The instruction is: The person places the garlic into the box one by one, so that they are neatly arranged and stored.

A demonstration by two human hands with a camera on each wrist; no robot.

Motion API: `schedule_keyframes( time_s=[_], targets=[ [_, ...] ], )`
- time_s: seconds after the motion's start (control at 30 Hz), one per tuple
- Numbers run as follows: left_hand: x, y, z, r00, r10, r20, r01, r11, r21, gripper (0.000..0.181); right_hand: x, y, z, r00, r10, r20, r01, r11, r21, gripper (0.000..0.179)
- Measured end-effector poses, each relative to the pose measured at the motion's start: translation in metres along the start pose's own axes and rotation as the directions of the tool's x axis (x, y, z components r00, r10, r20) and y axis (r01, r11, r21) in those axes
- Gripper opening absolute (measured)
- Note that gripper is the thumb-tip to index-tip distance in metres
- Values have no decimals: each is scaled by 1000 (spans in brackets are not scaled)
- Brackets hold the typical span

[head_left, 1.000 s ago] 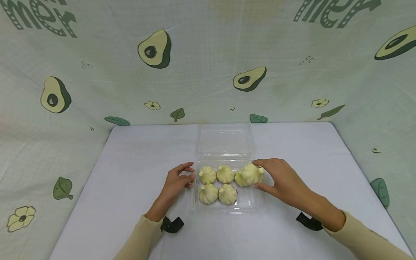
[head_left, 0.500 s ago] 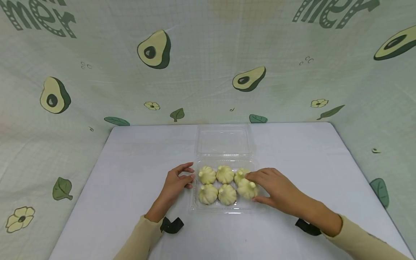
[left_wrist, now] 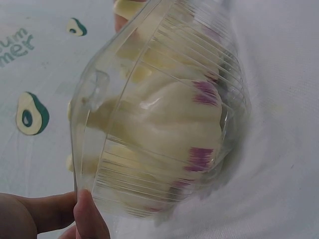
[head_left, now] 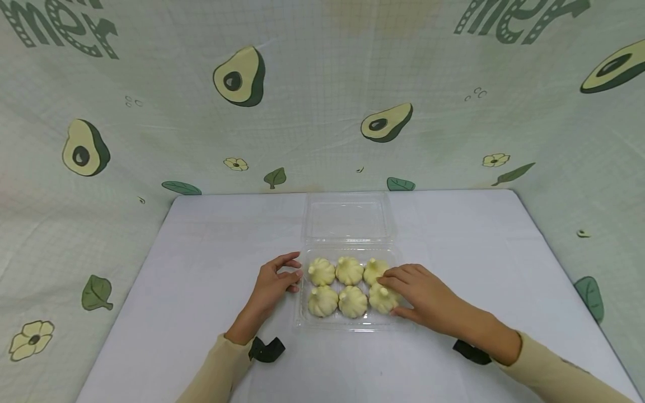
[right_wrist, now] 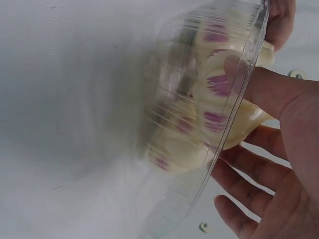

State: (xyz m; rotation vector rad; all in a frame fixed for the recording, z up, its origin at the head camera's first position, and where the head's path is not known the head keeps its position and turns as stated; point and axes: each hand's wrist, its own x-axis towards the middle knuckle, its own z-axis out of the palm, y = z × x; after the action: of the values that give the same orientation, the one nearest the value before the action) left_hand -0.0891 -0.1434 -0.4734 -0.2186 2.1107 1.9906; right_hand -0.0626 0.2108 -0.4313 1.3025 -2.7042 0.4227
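Note:
A clear hinged plastic container (head_left: 347,324) lies on the white table, its lid (head_left: 349,218) folded back. Two rows of garlic bulbs fill its tray, pale with purple streaks low on their sides, among them one bulb (head_left: 322,301) at the front left. My right hand (head_left: 428,299) holds the front right garlic bulb (head_left: 383,298), thumb and fingers around it inside the tray. In the right wrist view the thumb (right_wrist: 269,89) reaches over the rim onto that bulb (right_wrist: 219,99). At the left side, my left hand (head_left: 274,280) pinches the container's rim (left_wrist: 76,149) between thumb and finger.
The white table (head_left: 227,235) extends around the container. Behind and beside it hangs a pale cloth (head_left: 312,84) printed with avocados, leaves and flowers. A dark strap (head_left: 267,350) shows at the left wrist and another strap (head_left: 472,352) at the right.
My right hand has brought its garlic bulb toward me from over the back right bulb, then down into the front right spot of the tray. The left hand has stayed still.

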Motion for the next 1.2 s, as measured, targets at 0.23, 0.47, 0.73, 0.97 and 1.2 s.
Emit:
schedule_keyframes(
  time_s=[0.23, 0.47, 0.73, 0.97, 1.2],
  targets=[
    [0, -1, 0, 1000, -2, -2, 2, 1000, -5, 48, 4, -3, 0, 999, 22, 43, -22, 1000, -8, 63],
    [0, -1, 0, 1000, 1, 0, -1, 1000, -3, 49, 7, -5, 1, 998, 31, 62, -30, 999, -21, 64],
    [-1, -1, 0, 1000, 14, 1, -14, 1000, 9, 49, 10, -8, 1, 995, 38, 94, -34, 999, -42, 65],
    [0, 0, 1, 1000, 6, -9, -6, 1000, 5, 48, 14, -10, 1, 995, 21, 100, -16, 998, -53, 64],
    [0, -1, 1, 1000, -4, -11, 4, 1000, 12, 48, 17, -12, 3, 996, 12, 90, -6, 998, -68, 64]
  ],
)
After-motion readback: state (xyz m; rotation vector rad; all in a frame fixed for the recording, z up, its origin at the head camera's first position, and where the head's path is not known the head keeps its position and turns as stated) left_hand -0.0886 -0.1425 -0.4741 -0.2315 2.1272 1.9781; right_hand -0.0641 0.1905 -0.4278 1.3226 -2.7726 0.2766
